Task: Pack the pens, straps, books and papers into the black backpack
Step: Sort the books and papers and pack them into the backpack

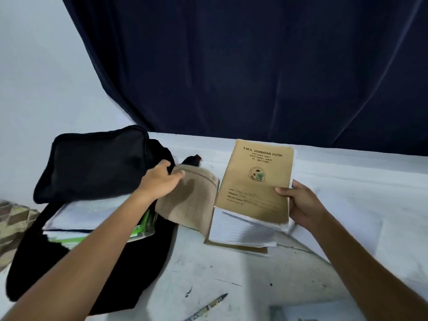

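The black backpack (pixel 92 167) lies open on the left of the table, its flap thrown back; white papers (pixel 76 218) and a green-edged item (pixel 144 225) show inside it. My left hand (pixel 162 179) grips the top edge of a worn brown book (pixel 190 202) at the backpack's mouth. My right hand (pixel 301 205) holds a tan exercise book (pixel 257 179) printed "S.M.K. JAMBATAN PUTIH", raised and tilted above an open lined notebook (pixel 240 232) on the table. A pen (pixel 213 304) lies near the front edge.
The white table (pixel 347 181) carries loose sheets of paper (pixel 400 239) at the right. A dark curtain (pixel 254 66) hangs behind the table. Patterned fabric (pixel 11 218) shows at the far left edge. A grey object (pixel 278 313) sits at the bottom edge.
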The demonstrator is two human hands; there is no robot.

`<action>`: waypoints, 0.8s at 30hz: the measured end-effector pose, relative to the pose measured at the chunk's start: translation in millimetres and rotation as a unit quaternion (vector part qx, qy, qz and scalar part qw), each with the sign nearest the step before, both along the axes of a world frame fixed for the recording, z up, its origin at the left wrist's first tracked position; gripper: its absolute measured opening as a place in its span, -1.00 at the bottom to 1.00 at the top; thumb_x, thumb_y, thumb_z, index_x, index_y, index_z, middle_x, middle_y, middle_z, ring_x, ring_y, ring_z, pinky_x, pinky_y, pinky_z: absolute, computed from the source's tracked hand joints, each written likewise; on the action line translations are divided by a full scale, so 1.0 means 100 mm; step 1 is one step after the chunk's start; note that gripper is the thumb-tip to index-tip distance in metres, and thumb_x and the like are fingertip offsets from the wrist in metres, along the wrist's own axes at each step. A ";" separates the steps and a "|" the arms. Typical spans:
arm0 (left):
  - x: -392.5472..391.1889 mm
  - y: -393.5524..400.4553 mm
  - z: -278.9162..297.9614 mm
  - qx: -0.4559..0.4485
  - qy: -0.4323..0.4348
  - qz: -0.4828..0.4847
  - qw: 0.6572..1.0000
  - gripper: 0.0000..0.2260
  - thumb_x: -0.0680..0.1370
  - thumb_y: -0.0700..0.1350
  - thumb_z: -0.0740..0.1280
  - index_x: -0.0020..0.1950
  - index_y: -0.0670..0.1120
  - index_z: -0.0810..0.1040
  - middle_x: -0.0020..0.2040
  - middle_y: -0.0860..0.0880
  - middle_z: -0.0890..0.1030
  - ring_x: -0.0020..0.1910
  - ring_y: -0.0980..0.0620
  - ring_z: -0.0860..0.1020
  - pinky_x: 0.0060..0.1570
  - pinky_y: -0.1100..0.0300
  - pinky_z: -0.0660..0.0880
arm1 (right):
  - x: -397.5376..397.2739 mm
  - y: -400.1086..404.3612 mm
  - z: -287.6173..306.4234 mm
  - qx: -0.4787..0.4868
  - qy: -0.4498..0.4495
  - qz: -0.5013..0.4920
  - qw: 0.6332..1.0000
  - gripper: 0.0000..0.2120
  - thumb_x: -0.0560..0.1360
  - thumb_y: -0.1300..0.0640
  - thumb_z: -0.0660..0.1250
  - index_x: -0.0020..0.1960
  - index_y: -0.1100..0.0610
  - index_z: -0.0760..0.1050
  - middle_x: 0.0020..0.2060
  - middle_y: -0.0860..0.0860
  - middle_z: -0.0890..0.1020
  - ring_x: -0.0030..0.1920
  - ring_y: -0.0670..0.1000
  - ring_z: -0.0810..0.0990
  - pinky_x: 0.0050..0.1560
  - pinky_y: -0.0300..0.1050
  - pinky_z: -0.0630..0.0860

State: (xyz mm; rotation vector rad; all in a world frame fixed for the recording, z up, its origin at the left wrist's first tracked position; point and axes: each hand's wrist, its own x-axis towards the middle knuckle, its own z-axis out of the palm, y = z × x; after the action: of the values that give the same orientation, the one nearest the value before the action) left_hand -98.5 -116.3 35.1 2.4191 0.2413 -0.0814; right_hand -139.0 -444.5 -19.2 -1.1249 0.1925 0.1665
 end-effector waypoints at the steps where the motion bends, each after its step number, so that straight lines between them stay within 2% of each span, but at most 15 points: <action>1: 0.01 -0.03 -0.02 -0.013 0.009 -0.005 1.000 -0.42 0.55 0.18 0.29 0.50 -0.01 0.26 0.31 -0.10 0.47 0.24 -0.13 0.49 0.14 0.03 0.51 | -0.01 0.00 0.00 0.003 0.002 -0.007 1.000 -0.67 0.52 0.42 0.21 0.26 0.27 0.50 0.09 0.17 0.67 0.00 0.11 0.69 -0.21 -0.10 0.63; 3: 0.03 -0.11 -0.04 -0.095 -0.001 0.010 0.995 -0.54 0.57 0.14 0.28 0.40 -0.04 0.36 0.10 -0.06 0.55 0.03 -0.07 0.57 -0.08 0.09 0.54 | -0.04 -0.02 -0.01 0.008 0.005 -0.022 1.000 -0.65 0.53 0.40 0.20 0.29 0.26 0.49 0.15 0.18 0.65 0.12 0.17 0.64 -0.15 -0.06 0.64; 4: 0.04 -0.14 -0.04 -0.185 -0.007 0.030 0.982 -0.60 0.58 0.15 0.26 0.30 -0.06 0.43 0.02 -0.07 0.60 -0.08 -0.05 0.59 -0.14 0.09 0.52 | -0.06 -0.03 0.01 0.011 0.006 -0.029 1.000 -0.64 0.53 0.40 0.20 0.30 0.26 0.48 0.16 0.18 0.64 0.16 0.19 0.62 -0.13 -0.04 0.64; 6: 0.02 -0.24 -0.01 -0.401 0.041 0.047 0.914 -0.60 0.61 0.22 0.17 0.18 -0.09 0.50 -0.10 -0.13 0.69 -0.30 -0.02 0.59 -0.25 0.12 0.47 | -0.10 -0.07 0.05 0.011 0.005 -0.042 0.999 -0.65 0.54 0.38 0.20 0.30 0.24 0.49 0.15 0.16 0.65 0.15 0.16 0.63 -0.13 -0.04 0.63; 8: -0.03 -0.42 -0.05 -0.528 0.104 -0.008 0.843 -0.49 0.64 0.25 0.02 0.17 -0.11 0.55 -0.11 -0.16 0.70 -0.37 -0.01 0.61 -0.38 0.19 0.50 | -0.12 -0.12 0.10 0.013 0.004 -0.049 0.999 -0.66 0.54 0.36 0.20 0.29 0.21 0.49 0.13 0.13 0.66 0.08 0.10 0.66 -0.17 -0.05 0.64; 9: -0.09 -0.54 -0.09 -0.520 0.119 -0.043 0.844 -0.45 0.65 0.25 -0.03 0.16 -0.11 0.58 -0.08 -0.14 0.70 -0.32 -0.01 0.62 -0.41 0.21 0.51 | -0.13 -0.13 0.12 0.019 0.000 -0.049 0.999 -0.65 0.55 0.35 0.20 0.30 0.20 0.49 0.15 0.13 0.65 0.09 0.11 0.65 -0.16 -0.04 0.64; 10: -0.16 -0.67 -0.16 -0.474 0.122 -0.075 0.869 -0.43 0.65 0.24 -0.06 0.14 -0.10 0.61 -0.08 -0.10 0.70 -0.25 0.01 0.61 -0.37 0.23 0.52 | -0.14 -0.16 0.13 0.028 -0.005 -0.051 0.998 -0.64 0.55 0.33 0.20 0.33 0.20 0.47 0.19 0.14 0.63 0.14 0.13 0.63 -0.13 -0.02 0.65; 12: -0.28 -0.86 -0.40 -0.285 0.096 -0.162 0.940 -0.42 0.66 0.21 -0.10 0.11 -0.04 0.65 0.01 0.00 0.67 -0.05 0.06 0.57 -0.10 0.27 0.49 | -0.14 -0.18 0.13 0.050 -0.018 -0.048 0.997 -0.61 0.55 0.31 0.19 0.37 0.21 0.43 0.24 0.15 0.60 0.23 0.18 0.58 -0.04 -0.01 0.64; 14: -0.33 -0.98 -0.69 -0.130 0.084 -0.241 0.958 -0.38 0.62 0.28 -0.15 0.12 0.06 0.67 0.22 0.05 0.59 0.22 0.06 0.48 0.28 0.22 0.28 | -0.14 -0.18 0.11 0.058 -0.028 -0.034 0.997 -0.60 0.55 0.28 0.19 0.39 0.20 0.41 0.26 0.16 0.58 0.27 0.19 0.55 0.09 0.04 0.60; 16: -0.33 -1.03 -0.82 -0.174 0.088 -0.240 0.951 -0.34 0.56 0.38 -0.18 0.14 0.11 0.63 0.16 0.04 0.65 0.20 0.07 0.53 0.40 0.11 0.20 | -0.10 -0.13 0.05 0.056 -0.019 -0.025 0.998 -0.58 0.54 0.29 0.20 0.39 0.20 0.41 0.27 0.17 0.58 0.28 0.22 0.54 0.18 0.13 0.54; 17: -0.29 -1.01 -0.84 -0.257 0.077 -0.195 0.944 -0.36 0.57 0.38 -0.16 0.11 0.09 0.62 -0.02 0.01 0.71 0.04 0.08 0.62 0.34 0.11 0.33 | -0.08 -0.09 0.01 0.045 -0.004 -0.026 0.999 -0.59 0.53 0.31 0.20 0.37 0.21 0.42 0.25 0.17 0.59 0.26 0.23 0.55 0.15 0.13 0.55; 18: -0.22 -0.99 -0.85 -0.340 0.060 -0.110 0.932 -0.40 0.61 0.33 -0.12 0.04 0.01 0.62 -0.23 -0.02 0.71 -0.17 0.09 0.65 0.15 0.17 0.48 | -0.06 -0.03 -0.03 0.025 0.016 -0.033 0.999 -0.61 0.52 0.35 0.20 0.34 0.24 0.45 0.21 0.19 0.61 0.23 0.24 0.56 0.10 0.12 0.57; 20: -0.04 -0.88 -0.82 -0.458 0.049 0.075 0.884 -0.42 0.66 0.22 -0.06 -0.04 -0.15 0.59 -0.37 -0.07 0.64 -0.40 0.03 0.57 -0.28 0.23 0.47 | -0.06 0.14 -0.13 -0.038 0.059 -0.043 0.997 -0.64 0.48 0.44 0.20 0.25 0.30 0.49 0.13 0.25 0.64 0.12 0.26 0.61 -0.02 0.06 0.59; 22: 0.05 -0.78 -0.82 -0.449 0.070 0.138 0.880 -0.49 0.66 0.20 0.02 -0.05 -0.16 0.54 -0.26 -0.11 0.61 -0.36 -0.04 0.49 -0.33 0.19 0.37 | -0.08 0.32 -0.25 -0.161 0.084 -0.040 0.983 -0.70 0.45 0.48 0.19 0.12 0.31 0.54 0.02 0.26 0.66 0.00 0.23 0.64 -0.10 0.03 0.59; 24: 0.04 -0.77 -0.83 -0.399 0.126 0.113 0.901 -0.67 0.63 0.10 0.21 -0.09 -0.15 0.51 -0.27 -0.11 0.51 -0.36 -0.07 0.46 -0.36 0.17 0.38 | -0.08 0.45 -0.40 -0.330 0.090 -0.031 0.939 -0.70 0.45 0.42 0.18 0.10 0.24 0.55 -0.02 0.17 0.66 -0.03 0.16 0.63 -0.11 0.02 0.59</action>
State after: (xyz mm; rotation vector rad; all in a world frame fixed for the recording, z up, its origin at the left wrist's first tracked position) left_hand -94.6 -193.1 -47.7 1.5455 0.4959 -0.3229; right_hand -146.7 -399.5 -59.4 -1.7724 0.4709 0.1511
